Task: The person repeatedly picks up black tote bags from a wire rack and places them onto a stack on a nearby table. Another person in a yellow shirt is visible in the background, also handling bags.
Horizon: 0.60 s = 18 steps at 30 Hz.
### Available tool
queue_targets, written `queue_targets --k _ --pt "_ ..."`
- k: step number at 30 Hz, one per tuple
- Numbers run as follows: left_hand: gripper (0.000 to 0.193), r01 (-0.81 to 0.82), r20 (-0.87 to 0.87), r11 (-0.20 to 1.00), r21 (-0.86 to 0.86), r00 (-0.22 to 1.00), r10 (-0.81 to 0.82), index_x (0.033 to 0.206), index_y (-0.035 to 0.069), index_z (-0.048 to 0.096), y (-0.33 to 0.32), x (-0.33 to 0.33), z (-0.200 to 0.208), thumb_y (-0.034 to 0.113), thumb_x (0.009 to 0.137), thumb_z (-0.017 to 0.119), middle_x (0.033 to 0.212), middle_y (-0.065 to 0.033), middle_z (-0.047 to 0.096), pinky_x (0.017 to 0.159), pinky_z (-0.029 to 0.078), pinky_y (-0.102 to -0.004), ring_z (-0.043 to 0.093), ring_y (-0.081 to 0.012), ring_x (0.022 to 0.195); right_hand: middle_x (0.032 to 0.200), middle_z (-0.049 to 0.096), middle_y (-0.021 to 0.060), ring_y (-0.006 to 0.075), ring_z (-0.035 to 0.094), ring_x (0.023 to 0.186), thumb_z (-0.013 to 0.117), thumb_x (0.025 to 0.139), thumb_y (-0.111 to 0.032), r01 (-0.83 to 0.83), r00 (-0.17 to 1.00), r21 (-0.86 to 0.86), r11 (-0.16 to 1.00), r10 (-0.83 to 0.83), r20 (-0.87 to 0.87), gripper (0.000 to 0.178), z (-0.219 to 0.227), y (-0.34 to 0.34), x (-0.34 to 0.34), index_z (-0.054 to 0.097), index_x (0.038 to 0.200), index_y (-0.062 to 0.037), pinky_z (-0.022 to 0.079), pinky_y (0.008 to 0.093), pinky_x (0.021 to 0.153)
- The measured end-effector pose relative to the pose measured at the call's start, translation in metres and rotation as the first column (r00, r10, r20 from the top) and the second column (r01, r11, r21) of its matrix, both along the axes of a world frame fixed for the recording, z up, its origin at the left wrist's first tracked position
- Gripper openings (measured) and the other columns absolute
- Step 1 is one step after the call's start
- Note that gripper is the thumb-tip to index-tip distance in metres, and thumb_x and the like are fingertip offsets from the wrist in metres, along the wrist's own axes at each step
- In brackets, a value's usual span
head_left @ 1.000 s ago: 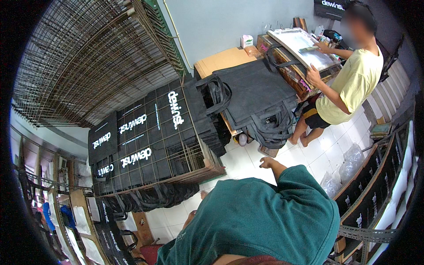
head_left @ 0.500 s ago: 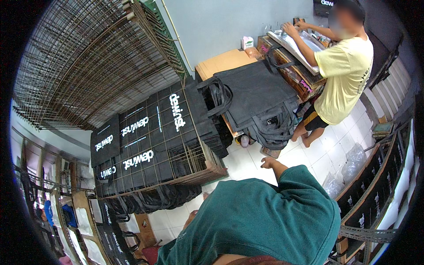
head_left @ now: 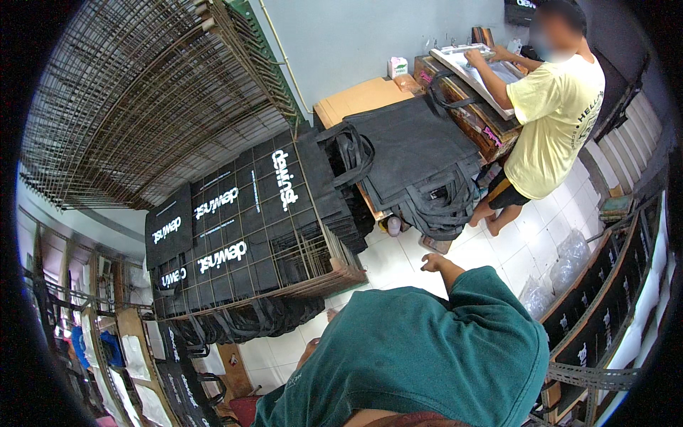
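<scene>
My right hand [head_left: 430,262] hangs over the white tile floor, fingers loosely apart, with nothing seen in it. It is nearest to the loose handles of a pile of black fabric bags [head_left: 420,149] on a table ahead. Most of my left hand [head_left: 310,349] is hidden by my green shirt, so its fingers cannot be made out. Left of it stands a wire drying rack [head_left: 334,274] carrying black bag panels [head_left: 235,206] with white print, their handles hanging below the edge.
A co-worker in a yellow shirt [head_left: 558,128] stands at the far right, both hands at a white-framed screen [head_left: 491,92] on a wooden box. Raised wire racks [head_left: 142,92] fill the upper left. Shelving with black panels [head_left: 605,313] stands at right, beside clear plastic bags [head_left: 569,252].
The co-worker's hands have come down and the white-framed screen has shifted slightly, showing more of its frame. The co-worker's torso has turned a little. My own hands stay almost where they were.
</scene>
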<state>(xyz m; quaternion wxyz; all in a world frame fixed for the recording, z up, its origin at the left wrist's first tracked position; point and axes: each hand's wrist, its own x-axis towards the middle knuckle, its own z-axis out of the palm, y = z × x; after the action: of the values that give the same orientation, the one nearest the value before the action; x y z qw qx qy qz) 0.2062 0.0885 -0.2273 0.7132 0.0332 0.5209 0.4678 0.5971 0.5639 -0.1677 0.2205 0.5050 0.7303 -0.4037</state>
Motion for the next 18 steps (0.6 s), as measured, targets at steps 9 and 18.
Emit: queue_targets --k 9,18 --pt "0.033 0.003 0.014 1.0 0.01 1.0 -0.003 0.116 0.01 0.047 -0.002 -0.001 -0.003 0.026 0.088 0.049 0.113 0.002 0.058 0.095 0.037 -0.0365 0.053 -0.0124 0.102 0.121 0.054 0.0171 0.0317 0.049 0.113 0.068 0.067 -0.038 0.033 0.999 -0.027 0.999 -0.033 -0.013 0.058 0.0 -0.005 0.003 0.057 0.118 -0.0136 0.041 0.0385 0.095" --pt "0.032 0.028 0.023 1.0 0.007 0.999 -0.028 0.116 0.01 0.048 0.006 -0.004 -0.003 0.026 0.088 0.048 0.113 0.0025 0.058 0.096 0.037 -0.0365 0.053 -0.012 0.103 0.118 0.055 0.0179 0.0322 0.052 0.111 0.068 0.067 -0.036 -0.036 0.997 0.072 0.997 0.041 -0.071 0.056 -0.015 -0.005 0.007 0.058 0.116 -0.0124 0.04 0.0378 0.094"
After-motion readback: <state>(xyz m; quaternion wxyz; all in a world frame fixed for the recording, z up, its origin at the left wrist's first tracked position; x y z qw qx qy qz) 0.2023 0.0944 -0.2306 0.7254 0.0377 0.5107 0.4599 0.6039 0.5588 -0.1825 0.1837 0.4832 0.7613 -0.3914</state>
